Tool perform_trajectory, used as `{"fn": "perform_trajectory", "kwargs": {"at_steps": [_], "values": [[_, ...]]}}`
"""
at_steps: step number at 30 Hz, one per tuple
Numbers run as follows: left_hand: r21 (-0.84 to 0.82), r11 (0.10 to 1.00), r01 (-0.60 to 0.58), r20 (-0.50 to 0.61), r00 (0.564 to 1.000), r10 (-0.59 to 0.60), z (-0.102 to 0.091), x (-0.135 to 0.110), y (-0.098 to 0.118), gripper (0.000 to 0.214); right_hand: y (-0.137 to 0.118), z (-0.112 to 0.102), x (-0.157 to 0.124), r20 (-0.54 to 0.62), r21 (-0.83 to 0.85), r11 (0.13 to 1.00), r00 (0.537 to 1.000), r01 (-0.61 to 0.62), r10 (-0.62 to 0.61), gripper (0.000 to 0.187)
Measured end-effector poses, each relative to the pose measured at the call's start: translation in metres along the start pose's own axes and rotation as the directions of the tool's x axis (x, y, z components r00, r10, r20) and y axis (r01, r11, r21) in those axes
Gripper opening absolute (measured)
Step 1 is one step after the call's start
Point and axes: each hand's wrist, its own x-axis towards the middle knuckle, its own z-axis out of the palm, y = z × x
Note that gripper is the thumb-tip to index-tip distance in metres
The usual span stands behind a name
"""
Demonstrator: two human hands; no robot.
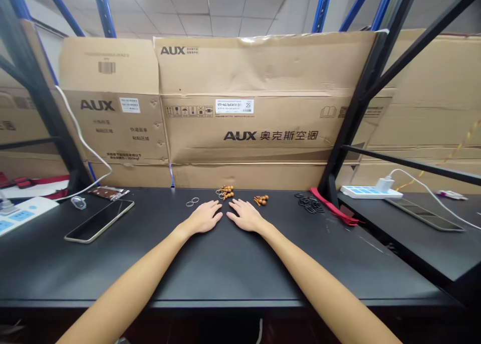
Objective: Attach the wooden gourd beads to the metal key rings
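My left hand and my right hand lie flat on the black table top, fingertips close together and holding nothing. Just beyond the fingertips sits a small cluster of wooden gourd-shaped beads. A second cluster of these beads lies further right, beyond my right hand. A few thin metal rings lie beyond my left hand. Several black rings form a loose pile further right, out of reach of my fingertips.
A smartphone lies at the left, near a small transparent pouch and a brown packet. A red strap lies at the right. Flattened AUX cardboard boxes stand along the back, between blue-and-black shelf uprights.
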Motion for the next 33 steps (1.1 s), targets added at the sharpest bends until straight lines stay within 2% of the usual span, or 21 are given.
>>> {"fn": "perform_trajectory", "kwargs": {"at_steps": [9,15,18,21,23,24,26,28,30,33], "values": [[0.000,1.000,0.005,0.017,1.000,-0.005,-0.001,0.000,-0.001,0.054,0.002,0.002,0.001,-0.014,0.008,1.000,1.000,0.001,-0.001,0.062],[0.007,1.000,0.009,-0.010,1.000,-0.009,-0.003,-0.001,0.004,0.051,0.000,0.001,0.000,-0.020,0.001,1.000,1.000,0.007,-0.007,0.062],[0.121,0.975,0.188,-0.077,0.981,-0.180,-0.006,-0.003,0.012,0.054,0.001,0.001,0.001,-0.055,-0.031,0.999,0.998,-0.016,0.014,0.060],[0.226,0.874,0.430,-0.159,0.902,-0.402,-0.012,-0.006,0.021,0.061,0.006,-0.001,0.001,-0.166,-0.103,0.989,0.982,-0.108,0.090,0.052],[0.255,0.816,0.518,-0.147,0.855,-0.497,-0.016,-0.007,0.027,0.065,0.012,-0.004,0.000,-0.275,-0.148,0.969,0.949,-0.198,0.152,0.048],[0.267,0.804,0.531,-0.131,0.847,-0.516,-0.018,-0.008,0.030,0.064,0.015,-0.006,0.000,-0.326,-0.158,0.956,0.927,-0.248,0.187,0.047],[0.288,0.808,0.514,-0.104,0.855,-0.507,-0.020,-0.009,0.033,0.061,0.021,-0.010,-0.002,-0.385,-0.141,0.924,0.880,-0.356,0.280,0.048],[0.297,0.844,0.447,-0.083,0.893,-0.443,-0.020,-0.010,0.034,0.052,0.025,-0.014,-0.004,-0.361,-0.112,0.900,0.862,-0.420,0.357,0.046],[0.273,0.903,0.332,-0.046,0.942,-0.332,-0.019,-0.010,0.034,0.041,0.025,-0.018,-0.006,-0.302,-0.097,0.897,0.871,-0.431,0.386,0.042],[0.163,0.983,0.087,-0.009,0.996,-0.087,-0.017,-0.009,0.034,0.028,0.019,-0.019,-0.007,-0.267,-0.078,0.926,0.903,-0.370,0.338,0.041]]}}
